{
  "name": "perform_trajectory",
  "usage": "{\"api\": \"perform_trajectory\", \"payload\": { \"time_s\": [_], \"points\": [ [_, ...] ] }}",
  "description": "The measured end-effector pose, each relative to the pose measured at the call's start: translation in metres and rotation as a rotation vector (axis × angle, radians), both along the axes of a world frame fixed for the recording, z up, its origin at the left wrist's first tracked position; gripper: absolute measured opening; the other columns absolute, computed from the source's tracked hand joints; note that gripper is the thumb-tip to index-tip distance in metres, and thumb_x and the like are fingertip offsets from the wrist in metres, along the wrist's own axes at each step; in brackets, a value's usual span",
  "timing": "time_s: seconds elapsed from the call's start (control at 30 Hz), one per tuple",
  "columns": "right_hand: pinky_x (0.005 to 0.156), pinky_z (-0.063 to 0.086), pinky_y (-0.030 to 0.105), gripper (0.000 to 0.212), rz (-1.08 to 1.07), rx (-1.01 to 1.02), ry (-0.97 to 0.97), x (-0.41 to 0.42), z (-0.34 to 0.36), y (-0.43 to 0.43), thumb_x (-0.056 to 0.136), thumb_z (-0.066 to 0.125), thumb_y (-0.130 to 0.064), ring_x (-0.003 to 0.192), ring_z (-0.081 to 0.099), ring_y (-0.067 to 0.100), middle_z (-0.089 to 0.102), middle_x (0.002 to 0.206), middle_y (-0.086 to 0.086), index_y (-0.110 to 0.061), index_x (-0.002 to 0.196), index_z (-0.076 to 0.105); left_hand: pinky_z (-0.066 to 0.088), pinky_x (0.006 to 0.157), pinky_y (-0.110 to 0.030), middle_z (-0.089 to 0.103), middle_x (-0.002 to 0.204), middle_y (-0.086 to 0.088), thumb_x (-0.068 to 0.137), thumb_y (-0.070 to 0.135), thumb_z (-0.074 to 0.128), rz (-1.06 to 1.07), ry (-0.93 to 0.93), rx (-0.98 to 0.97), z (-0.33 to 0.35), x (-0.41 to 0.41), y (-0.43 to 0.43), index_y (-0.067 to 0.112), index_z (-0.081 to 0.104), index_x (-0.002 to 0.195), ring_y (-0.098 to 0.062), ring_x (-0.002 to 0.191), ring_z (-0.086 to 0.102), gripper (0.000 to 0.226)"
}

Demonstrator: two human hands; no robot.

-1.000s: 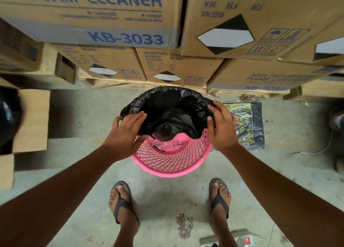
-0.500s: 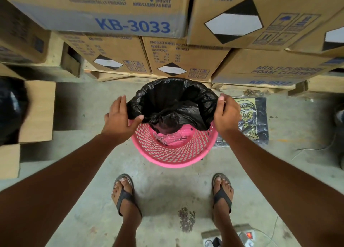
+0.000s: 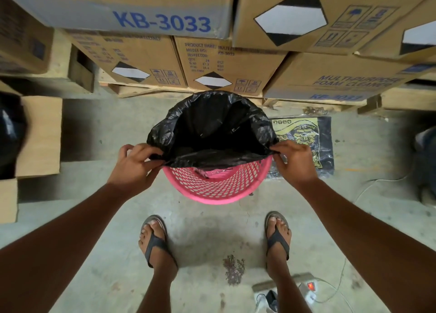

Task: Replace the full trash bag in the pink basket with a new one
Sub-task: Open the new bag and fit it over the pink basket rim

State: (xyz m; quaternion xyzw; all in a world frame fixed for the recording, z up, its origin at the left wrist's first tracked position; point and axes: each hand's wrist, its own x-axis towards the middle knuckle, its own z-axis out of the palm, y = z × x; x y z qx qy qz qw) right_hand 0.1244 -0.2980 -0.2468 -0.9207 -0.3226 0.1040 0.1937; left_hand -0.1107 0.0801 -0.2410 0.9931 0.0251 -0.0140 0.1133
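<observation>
Concrete floor [image 3: 106, 253] fills the lower frame, with stacked cardboard cartons [image 3: 226, 62] across the top. At centre stands the pink basket [image 3: 217, 185], a black trash bag [image 3: 212, 128] draped over its far rim. Your left hand [image 3: 134, 166] pinches the bag's near edge at left; your right hand [image 3: 295, 159] pinches it at right, stretching the edge taut between them. A printed dark packet [image 3: 306, 133] lies on the floor just right of the basket.

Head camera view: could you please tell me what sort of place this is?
Probably a warehouse or stockroom: stacked foam cleaner cartons marked KB-3033 sit on wooden pallets over a bare concrete floor.
</observation>
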Motion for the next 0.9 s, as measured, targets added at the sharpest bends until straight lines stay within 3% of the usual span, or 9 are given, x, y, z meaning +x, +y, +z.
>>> {"api": "perform_trajectory", "payload": {
  "time_s": [0.17, 0.23, 0.4, 0.53, 0.63, 0.7, 0.77, 0.9],
  "points": [
    [0.111, 0.027, 0.063, 0.036, 0.107, -0.115, -0.011, -0.022, -0.001, -0.021, 0.083, 0.075, -0.024, 0.111, 0.066, 0.020, 0.071, 0.114, 0.001, -0.027, 0.118, 0.069, 0.035, 0.091, -0.048, 0.064, 0.126, -0.002, 0.090, 0.044, 0.052, 0.009, 0.119, -0.001, 0.002, -0.015, -0.010, 0.028, 0.070, 0.112, -0.030, 0.110, 0.060, 0.032],
    [0.113, 0.020, 0.067, 0.042, 0.108, -0.155, -0.026, -0.024, -0.001, -0.020, 0.084, 0.074, -0.033, 0.115, 0.064, 0.021, 0.070, 0.116, 0.002, -0.030, 0.124, 0.063, 0.035, 0.089, -0.049, 0.063, 0.125, -0.008, 0.089, 0.042, 0.056, 0.028, 0.112, -0.002, 0.003, -0.015, -0.015, 0.028, 0.073, 0.102, -0.035, 0.111, 0.059, 0.026],
    [0.108, 0.021, 0.070, 0.014, 0.226, -0.160, -0.167, -0.026, 0.005, -0.018, 0.078, 0.079, -0.031, 0.117, 0.059, 0.025, 0.070, 0.107, -0.004, -0.029, 0.091, 0.077, 0.035, 0.081, -0.046, 0.069, 0.104, -0.001, 0.090, 0.035, 0.060, 0.050, 0.022, 0.034, 0.003, -0.020, -0.023, 0.026, 0.074, 0.095, -0.031, 0.094, 0.063, 0.017],
    [0.107, 0.022, 0.068, 0.010, 0.212, -0.249, -0.172, -0.030, 0.008, -0.025, 0.083, 0.073, -0.036, 0.111, 0.061, 0.018, 0.072, 0.104, -0.013, -0.032, 0.092, 0.076, 0.036, 0.082, -0.046, 0.072, 0.101, 0.005, 0.090, 0.040, 0.058, 0.071, 0.038, 0.037, 0.002, -0.026, -0.027, 0.025, 0.073, 0.094, -0.026, 0.094, 0.066, 0.022],
    [0.109, 0.016, 0.070, 0.019, 0.194, -0.377, -0.114, -0.032, 0.008, -0.023, 0.083, 0.069, -0.047, 0.126, 0.055, 0.019, 0.069, 0.115, -0.013, -0.035, 0.096, 0.074, 0.036, 0.085, -0.047, 0.068, 0.109, -0.002, 0.078, 0.058, 0.061, 0.065, 0.176, 0.007, -0.002, -0.030, -0.028, 0.022, 0.069, 0.101, -0.029, 0.104, 0.062, 0.044],
    [0.109, 0.012, 0.074, 0.030, 0.202, -0.451, -0.070, -0.034, 0.007, -0.021, 0.081, 0.066, -0.056, 0.133, 0.050, 0.021, 0.066, 0.124, -0.010, -0.036, 0.102, 0.072, 0.039, 0.083, -0.048, 0.065, 0.113, -0.006, 0.069, 0.055, 0.073, 0.079, 0.227, -0.002, -0.006, -0.033, -0.031, 0.020, 0.067, 0.103, -0.032, 0.107, 0.058, 0.049],
    [0.109, 0.009, 0.076, 0.040, 0.206, -0.503, -0.038, -0.040, 0.005, -0.020, 0.082, 0.060, -0.063, 0.138, 0.044, 0.024, 0.061, 0.132, -0.007, -0.034, 0.107, 0.069, 0.042, 0.078, -0.047, 0.065, 0.111, -0.007, 0.066, 0.046, 0.080, 0.121, 0.204, -0.032, -0.010, -0.032, -0.038, 0.020, 0.068, 0.097, -0.033, 0.104, 0.057, 0.043],
    [0.108, 0.010, 0.077, 0.050, 0.202, -0.590, -0.012, -0.052, -0.001, -0.017, 0.087, 0.042, -0.068, 0.144, 0.035, 0.023, 0.053, 0.144, -0.006, -0.035, 0.114, 0.067, 0.043, 0.072, -0.043, 0.068, 0.097, -0.003, 0.070, 0.044, 0.065, 0.168, 0.103, -0.028, -0.018, -0.030, -0.049, 0.021, 0.070, 0.075, -0.031, 0.093, 0.062, 0.023]
  ]
}}
